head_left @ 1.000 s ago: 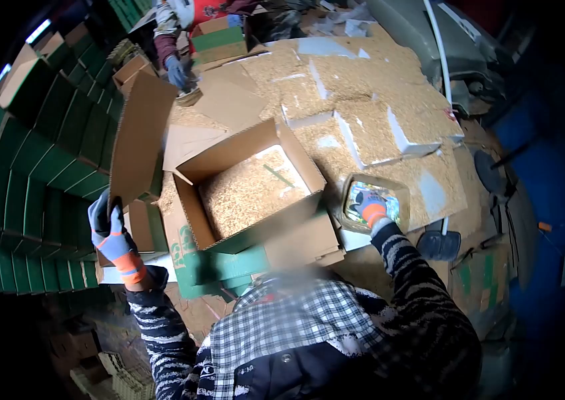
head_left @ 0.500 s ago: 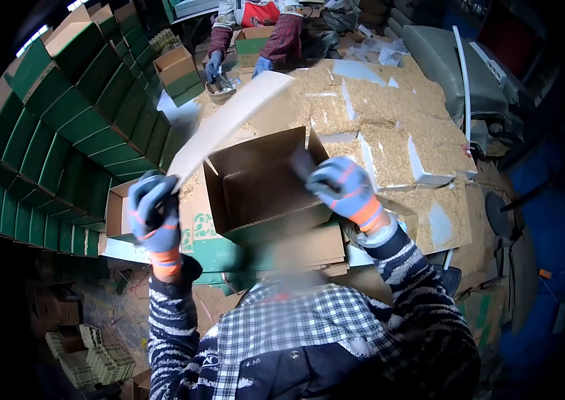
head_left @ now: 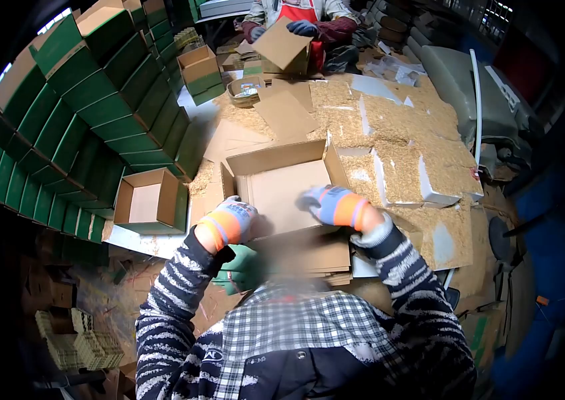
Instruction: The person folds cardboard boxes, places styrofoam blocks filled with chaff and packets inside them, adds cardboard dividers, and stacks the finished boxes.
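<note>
An open cardboard box stands in front of me, with a pale flat sheet lying on its floor. My left hand, in a grey and orange glove, reaches over the box's near left side, its fingers bent downward and mostly hidden. Over the right part of the same box is my right hand, gloved alike, pointing inward; its fingertips are blurred. No object shows clearly in either hand. A smaller green box with a pale bottom sits left of my left hand.
Stacked green boxes rise on the left. Flat cardboard pieces lie beyond the box, beside a small basket. Straw-coloured blocks cover the right side. Across the table, a person holds a cardboard sheet.
The long pale sheet raised in my left hand is no longer up; one now lies in the box. Both hands have come lower and inward. The other person has lifted a cardboard sheet.
</note>
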Available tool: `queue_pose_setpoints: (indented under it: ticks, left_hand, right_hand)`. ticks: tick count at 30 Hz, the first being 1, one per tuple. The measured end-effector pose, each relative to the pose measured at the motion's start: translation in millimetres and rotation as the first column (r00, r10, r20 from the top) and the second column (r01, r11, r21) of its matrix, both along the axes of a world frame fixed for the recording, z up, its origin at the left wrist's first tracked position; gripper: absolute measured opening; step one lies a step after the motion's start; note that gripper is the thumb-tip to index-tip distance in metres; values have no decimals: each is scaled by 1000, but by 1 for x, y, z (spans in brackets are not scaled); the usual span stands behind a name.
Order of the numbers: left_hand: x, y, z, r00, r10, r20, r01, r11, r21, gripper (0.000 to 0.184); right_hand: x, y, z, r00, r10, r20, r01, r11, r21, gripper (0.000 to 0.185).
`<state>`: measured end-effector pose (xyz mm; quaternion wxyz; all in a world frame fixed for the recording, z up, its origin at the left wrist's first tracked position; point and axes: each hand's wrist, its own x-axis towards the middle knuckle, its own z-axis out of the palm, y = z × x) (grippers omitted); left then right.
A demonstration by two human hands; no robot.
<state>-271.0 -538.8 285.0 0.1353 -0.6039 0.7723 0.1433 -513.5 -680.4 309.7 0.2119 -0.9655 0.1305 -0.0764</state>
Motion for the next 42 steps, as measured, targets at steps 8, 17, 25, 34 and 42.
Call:
queue_pose_setpoints:
  ticks: [8,17,25,34,42]
  left_hand:
    - [37,36,-4,212,-44,-976,-786,586,-197,56]
    - [-6,12,-151,-194,453,-870,-785,460,415,98]
    - [69,73,-142,-397,135,-908,-725,561,401,64]
    - [380,239,-215,-286,-377,-881,-776,-449,444,65]
    - [416,240,-328,-540,-474,-696,-734,-140,665,71]
  right_hand:
    - [-40,-65,-23,716,-433,547,35,805,592,61]
    - [-20,-48,-97,923,-366,-116,320,565,761,82]
    - [63,32,-7,756,-598,265,-52,349,936,81]
    - [255,92,-41,568,-612,550,22,680,733,89]
    - [428,156,-158,824,-541,168,-95,160,982,104]
